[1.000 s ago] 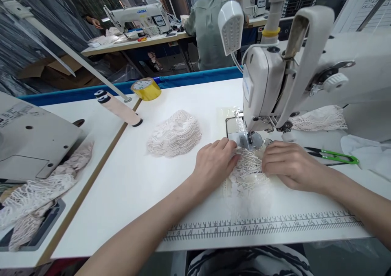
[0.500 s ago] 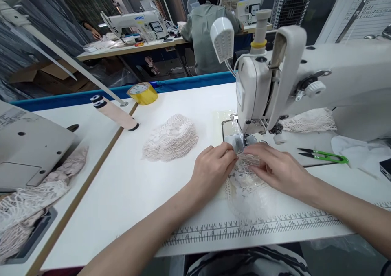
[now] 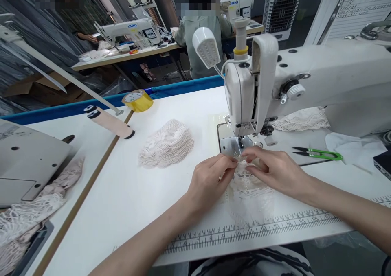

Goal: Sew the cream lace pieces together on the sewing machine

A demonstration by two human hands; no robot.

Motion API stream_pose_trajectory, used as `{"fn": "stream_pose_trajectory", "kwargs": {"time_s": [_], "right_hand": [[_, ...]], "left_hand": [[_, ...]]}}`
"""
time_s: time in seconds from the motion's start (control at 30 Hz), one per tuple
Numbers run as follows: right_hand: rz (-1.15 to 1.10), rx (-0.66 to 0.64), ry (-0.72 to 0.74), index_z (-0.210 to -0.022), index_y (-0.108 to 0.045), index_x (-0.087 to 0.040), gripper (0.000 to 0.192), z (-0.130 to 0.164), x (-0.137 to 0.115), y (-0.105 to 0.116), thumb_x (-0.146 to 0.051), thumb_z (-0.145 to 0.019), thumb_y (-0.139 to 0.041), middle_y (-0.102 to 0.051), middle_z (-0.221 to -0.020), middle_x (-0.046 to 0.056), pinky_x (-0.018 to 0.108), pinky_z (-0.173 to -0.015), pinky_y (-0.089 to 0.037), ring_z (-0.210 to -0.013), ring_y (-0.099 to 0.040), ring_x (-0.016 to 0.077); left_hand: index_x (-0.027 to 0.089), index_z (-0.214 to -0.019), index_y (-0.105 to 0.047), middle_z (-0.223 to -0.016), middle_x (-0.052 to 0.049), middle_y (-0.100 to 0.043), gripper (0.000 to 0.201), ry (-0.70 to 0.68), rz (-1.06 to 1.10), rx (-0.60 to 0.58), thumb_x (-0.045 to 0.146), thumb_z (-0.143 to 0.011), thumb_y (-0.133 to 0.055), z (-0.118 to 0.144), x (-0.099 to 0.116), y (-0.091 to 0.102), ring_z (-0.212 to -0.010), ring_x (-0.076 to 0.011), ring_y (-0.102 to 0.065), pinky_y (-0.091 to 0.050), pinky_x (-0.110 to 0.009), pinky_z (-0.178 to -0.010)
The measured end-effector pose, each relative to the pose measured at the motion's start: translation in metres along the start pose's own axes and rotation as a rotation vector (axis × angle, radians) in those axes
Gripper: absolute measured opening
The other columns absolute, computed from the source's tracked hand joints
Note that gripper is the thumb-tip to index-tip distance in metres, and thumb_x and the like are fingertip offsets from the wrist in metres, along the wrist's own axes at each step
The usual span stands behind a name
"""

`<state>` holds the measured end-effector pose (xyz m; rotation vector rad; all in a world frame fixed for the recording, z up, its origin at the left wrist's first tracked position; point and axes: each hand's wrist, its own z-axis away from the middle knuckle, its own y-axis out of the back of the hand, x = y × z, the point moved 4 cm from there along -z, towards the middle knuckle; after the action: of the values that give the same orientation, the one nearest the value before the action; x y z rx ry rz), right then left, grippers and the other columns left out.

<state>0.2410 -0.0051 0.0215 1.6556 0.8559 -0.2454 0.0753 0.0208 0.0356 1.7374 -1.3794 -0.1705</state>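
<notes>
A sheer white lace piece lies in front of the sewing machine's needle area, its lower part draping over the table towards the ruler strip. My left hand pinches the lace's upper left edge between thumb and forefinger. From the other side, my right hand curls its thumb and fingers round the lace's upper edge, just below the metal needle plate. The fingers hide part of that edge. To the left of my hands sits a stack of scalloped lace pieces.
Green thread snips and a white cloth lie at right. More lace rests behind the machine arm. Yellow tape and a thread cone are at back left. Beyond, a co-worker sits facing away.
Both hands have drawn the lace slightly back from the needle, towards me. The lace's upper edge is now below the needle plate. The camera view has shifted a little.
</notes>
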Motion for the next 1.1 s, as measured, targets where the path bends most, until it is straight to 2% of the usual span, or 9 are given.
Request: {"fn": "stream_pose_trajectory", "kwargs": {"time_s": [0.17,0.3,0.57,0.67,0.8,0.87,0.93,1.0,1.1], "right_hand": [[-0.137,-0.066,-0.036,-0.107,-0.055,-0.024,0.021,-0.001,0.003,-0.003,-0.015,-0.088,-0.051,-0.065,-0.074,-0.004,0.022,-0.056,-0.045,-0.061,-0.06,0.0115],[-0.113,-0.049,0.0,-0.105,-0.055,-0.021,0.018,-0.001,0.0,-0.002,-0.017,-0.088,-0.053,-0.062,-0.069,-0.004,0.022,-0.055,-0.044,-0.059,-0.059,0.0113],[-0.08,0.048,0.196,-0.104,-0.055,-0.017,0.016,0.004,-0.007,0.0,-0.016,-0.09,-0.049,-0.059,-0.065,-0.004,0.019,-0.048,-0.04,-0.053,-0.052,0.0083],[-0.06,0.097,0.253,-0.106,-0.057,-0.017,0.019,0.003,-0.008,0.001,-0.013,-0.089,-0.049,-0.063,-0.071,-0.003,0.019,-0.049,-0.041,-0.055,-0.054,0.008],[-0.004,0.222,0.348,-0.1,-0.06,-0.017,0.014,0.005,-0.01,0.005,-0.012,-0.09,-0.053,-0.067,-0.075,-0.001,0.02,-0.055,-0.045,-0.06,-0.058,0.0085],[0.081,0.288,0.434,-0.097,-0.062,-0.018,0.012,0.008,-0.013,0.009,-0.013,-0.088,-0.057,-0.066,-0.07,-0.001,0.021,-0.055,-0.045,-0.058,-0.058,0.0094],[0.228,0.327,0.546,-0.095,-0.065,-0.019,0.013,0.014,-0.017,0.012,-0.012,-0.086,-0.06,-0.065,-0.066,-0.002,0.024,-0.051,-0.042,-0.056,-0.055,0.0106],[0.367,0.323,0.647,-0.094,-0.068,-0.021,0.017,0.02,-0.02,0.012,-0.01,-0.084,-0.06,-0.065,-0.067,-0.001,0.027,-0.049,-0.039,-0.057,-0.054,0.012],[0.448,0.301,0.74,-0.093,-0.071,-0.022,0.022,0.026,-0.024,0.012,-0.008,-0.084,-0.057,-0.065,-0.069,0.0,0.03,-0.05,-0.036,-0.063,-0.056,0.0138]], "left_hand": [[0.018,-0.092,-0.057,-0.08,0.0,-0.066,0.01,-0.058,-0.047,0.014,0.009,-0.087,-0.056,-0.001,0.001,-0.002,-0.072,-0.0099,-0.062,-0.052,-0.023,-0.062],[0.017,-0.085,-0.054,-0.077,0.0,-0.063,0.011,-0.151,-0.092,0.047,0.007,-0.086,-0.056,0.0,0.001,-0.004,-0.07,-0.0098,-0.06,-0.05,-0.022,-0.059],[0.018,-0.085,-0.052,-0.074,0.001,-0.063,0.012,-0.184,-0.1,0.092,0.006,-0.084,-0.057,0.001,0.003,-0.004,-0.068,-0.0097,-0.058,-0.044,-0.022,-0.058],[0.017,-0.085,-0.052,-0.073,0.001,-0.064,0.012,-0.223,-0.131,0.087,0.006,-0.084,-0.058,0.001,0.004,-0.003,-0.063,-0.0091,-0.057,-0.04,-0.023,-0.057],[0.016,-0.087,-0.051,-0.069,0.002,-0.063,0.013,-0.289,-0.181,0.072,0.005,-0.084,-0.059,0.003,0.007,-0.003,-0.058,-0.009,-0.055,-0.037,-0.024,-0.055],[0.016,-0.087,-0.051,-0.068,0.002,-0.062,0.012,-0.239,-0.144,0.053,0.007,-0.085,-0.058,0.003,0.007,-0.003,-0.057,-0.009,-0.054,-0.039,-0.024,-0.055],[0.017,-0.09,-0.052,-0.07,0.002,-0.063,0.01,-0.116,-0.067,0.03,0.009,-0.087,-0.057,0.003,0.005,-0.002,-0.059,-0.0089,-0.056,-0.042,-0.023,-0.056],[0.018,-0.095,-0.054,-0.075,0.002,-0.065,0.01,-0.001,0.009,0.009,0.011,-0.088,-0.055,0.003,0.004,-0.003,-0.064,-0.009,-0.059,-0.045,-0.021,-0.057],[0.019,-0.094,-0.059,-0.078,0.002,-0.067,0.011,0.051,0.106,-0.028,0.011,-0.088,-0.055,0.002,0.004,-0.004,-0.069,-0.0095,-0.06,-0.047,-0.021,-0.06]]}}
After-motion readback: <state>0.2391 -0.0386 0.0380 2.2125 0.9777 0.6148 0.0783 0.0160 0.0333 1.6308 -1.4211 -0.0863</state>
